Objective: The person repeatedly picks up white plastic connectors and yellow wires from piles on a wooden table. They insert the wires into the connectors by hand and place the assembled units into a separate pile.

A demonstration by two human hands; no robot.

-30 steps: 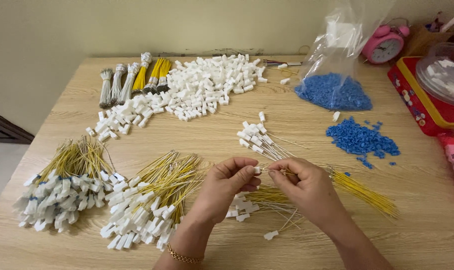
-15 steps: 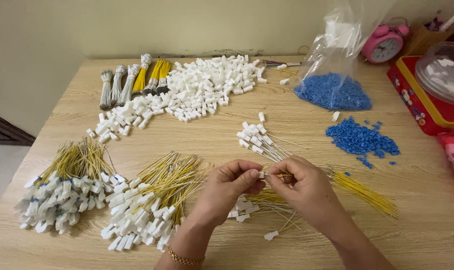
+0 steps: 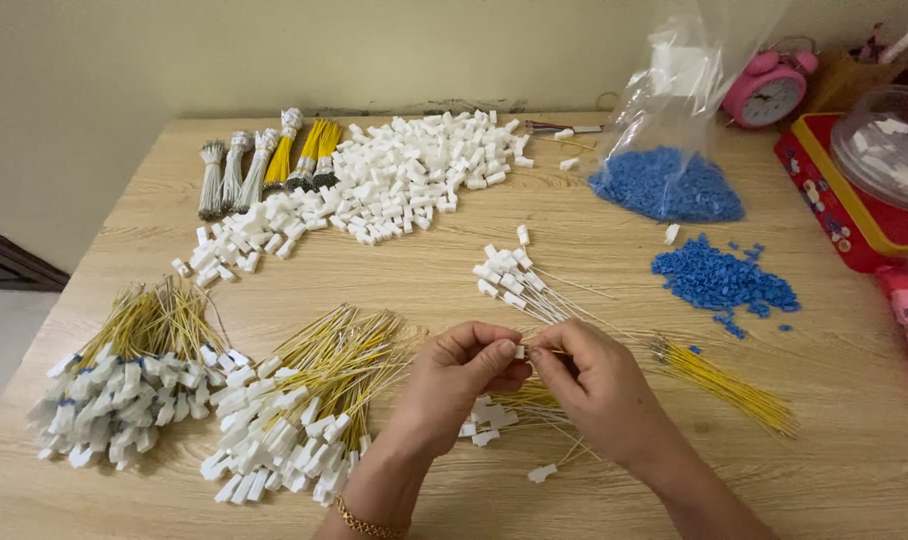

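The left hand (image 3: 466, 372) and right hand (image 3: 592, 385) share a narrow fingertip grip on one small white plastic connector (image 3: 519, 351), held just above the light wood worktop (image 3: 394, 270). Yellow wires (image 3: 729, 383) lie beside the right hand; finished wire bundles (image 3: 304, 400) lie to the left. A heap of white connectors (image 3: 404, 180) sits near the plain beige wall (image 3: 274, 60).

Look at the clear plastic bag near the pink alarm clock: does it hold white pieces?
No, the clear plastic bag holds blue pieces.
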